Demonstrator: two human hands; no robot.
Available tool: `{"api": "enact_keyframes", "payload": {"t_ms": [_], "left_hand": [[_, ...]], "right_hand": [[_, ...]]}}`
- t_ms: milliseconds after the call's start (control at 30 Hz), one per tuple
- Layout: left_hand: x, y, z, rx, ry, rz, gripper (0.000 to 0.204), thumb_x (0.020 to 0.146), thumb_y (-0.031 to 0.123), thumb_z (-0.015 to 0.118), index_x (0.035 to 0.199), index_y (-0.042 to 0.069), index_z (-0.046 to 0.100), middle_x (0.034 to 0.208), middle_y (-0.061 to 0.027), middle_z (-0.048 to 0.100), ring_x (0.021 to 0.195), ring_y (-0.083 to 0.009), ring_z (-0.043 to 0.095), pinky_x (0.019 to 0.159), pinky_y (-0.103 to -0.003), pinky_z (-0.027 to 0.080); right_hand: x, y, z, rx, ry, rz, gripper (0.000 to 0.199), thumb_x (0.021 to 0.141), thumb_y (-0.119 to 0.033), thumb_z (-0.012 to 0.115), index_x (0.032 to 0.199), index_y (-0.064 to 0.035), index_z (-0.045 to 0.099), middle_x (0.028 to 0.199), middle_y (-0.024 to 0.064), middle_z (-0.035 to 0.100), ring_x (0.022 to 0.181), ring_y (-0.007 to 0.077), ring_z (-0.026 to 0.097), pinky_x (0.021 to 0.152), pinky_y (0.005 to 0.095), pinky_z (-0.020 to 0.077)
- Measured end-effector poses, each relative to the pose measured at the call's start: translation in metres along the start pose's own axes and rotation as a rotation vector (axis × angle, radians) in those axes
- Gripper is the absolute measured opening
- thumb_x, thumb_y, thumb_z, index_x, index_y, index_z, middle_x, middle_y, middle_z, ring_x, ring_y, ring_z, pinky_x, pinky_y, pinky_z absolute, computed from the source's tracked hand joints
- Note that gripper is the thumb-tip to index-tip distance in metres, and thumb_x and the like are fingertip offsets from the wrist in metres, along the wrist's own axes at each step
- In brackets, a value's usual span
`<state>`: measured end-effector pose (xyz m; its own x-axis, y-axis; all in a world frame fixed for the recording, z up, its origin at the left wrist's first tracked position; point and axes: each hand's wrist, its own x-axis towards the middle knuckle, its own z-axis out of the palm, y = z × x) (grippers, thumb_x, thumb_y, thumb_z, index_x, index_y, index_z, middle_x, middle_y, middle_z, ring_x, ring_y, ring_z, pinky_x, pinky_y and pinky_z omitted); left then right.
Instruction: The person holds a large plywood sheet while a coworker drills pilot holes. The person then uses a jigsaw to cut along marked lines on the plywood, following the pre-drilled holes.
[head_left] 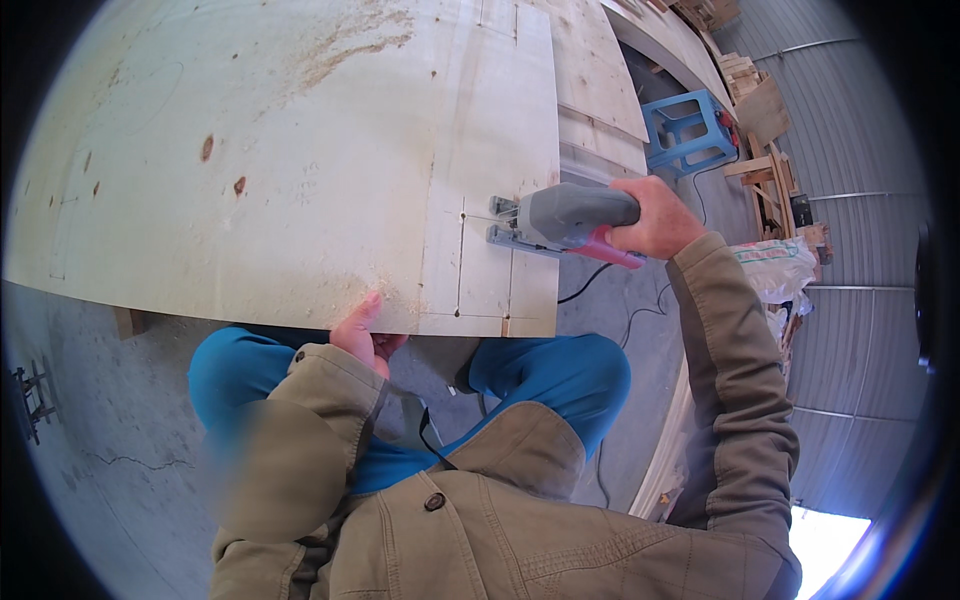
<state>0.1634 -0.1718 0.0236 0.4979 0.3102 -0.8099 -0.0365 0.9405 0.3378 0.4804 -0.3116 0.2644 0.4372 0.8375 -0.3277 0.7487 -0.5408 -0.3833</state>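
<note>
A large pale plywood sheet (310, 215) with knots and pencil lines lies before me. My right hand (655, 218) is closed round the rear of a grey and red jigsaw (570, 215). The saw's shoe rests on the sheet near its right edge, beside drawn lines and small dark holes; its blade cannot be made out. At the near edge my left hand (366, 332) grips the sheet, thumb on top and fingers curled underneath, partly hidden. Sawdust (375, 290) is scattered by that thumb.
More wooden boards (600, 75) lie beyond the sheet's right edge. A blue plastic stool (690, 130) stands on the grey floor at the far right. Black cable (630, 325) trails across the floor below the saw. Stacked timber (765, 180) and a white sack (775, 270) are by the corrugated wall.
</note>
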Motion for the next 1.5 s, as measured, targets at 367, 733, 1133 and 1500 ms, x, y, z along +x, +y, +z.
{"api": "enact_keyframes", "payload": {"t_ms": [367, 733, 1133, 1500], "left_hand": [[0.000, 0.001, -0.001, 0.003, -0.022, -0.003, 0.042, 0.098, 0.034, 0.067, 0.132, 0.009, 0.062, 0.122, -0.0126, 0.069, 0.105, -0.0248, 0.066, 0.087, -0.037, 0.054], [0.003, -0.002, -0.003, -0.005, -0.038, 0.003, 0.037, 0.098, 0.033, 0.067, 0.126, 0.010, 0.064, 0.116, -0.0095, 0.071, 0.098, -0.0220, 0.068, 0.079, -0.035, 0.056], [0.003, -0.002, -0.002, -0.017, -0.034, -0.012, 0.038, 0.097, 0.032, 0.069, 0.126, 0.009, 0.065, 0.113, -0.0087, 0.072, 0.095, -0.0212, 0.069, 0.076, -0.033, 0.057], [-0.001, 0.000, 0.000, 0.003, -0.019, -0.008, 0.039, 0.098, 0.032, 0.068, 0.129, 0.008, 0.063, 0.116, -0.0099, 0.071, 0.098, -0.0222, 0.068, 0.083, -0.036, 0.056]], "right_hand": [[0.005, 0.001, -0.001, -0.004, -0.032, -0.022, 0.029, 0.066, -0.019, 0.073, 0.085, 0.0040, 0.068, 0.073, 0.0222, 0.065, 0.067, 0.0315, 0.060, 0.067, 0.0400, 0.0492], [0.011, 0.000, -0.003, -0.010, -0.059, -0.079, 0.024, 0.068, -0.015, 0.073, 0.081, 0.0032, 0.066, 0.066, 0.0153, 0.061, 0.060, 0.0204, 0.054, 0.062, 0.0354, 0.0472], [0.014, 0.000, -0.005, -0.031, -0.081, -0.078, 0.025, 0.070, -0.020, 0.078, 0.083, 0.0003, 0.069, 0.068, 0.0187, 0.063, 0.061, 0.0267, 0.057, 0.063, 0.0384, 0.0489], [0.018, -0.006, -0.004, -0.036, -0.089, -0.087, 0.026, 0.069, -0.019, 0.078, 0.083, 0.0007, 0.069, 0.069, 0.0175, 0.064, 0.062, 0.0264, 0.058, 0.064, 0.0382, 0.0490]]}}
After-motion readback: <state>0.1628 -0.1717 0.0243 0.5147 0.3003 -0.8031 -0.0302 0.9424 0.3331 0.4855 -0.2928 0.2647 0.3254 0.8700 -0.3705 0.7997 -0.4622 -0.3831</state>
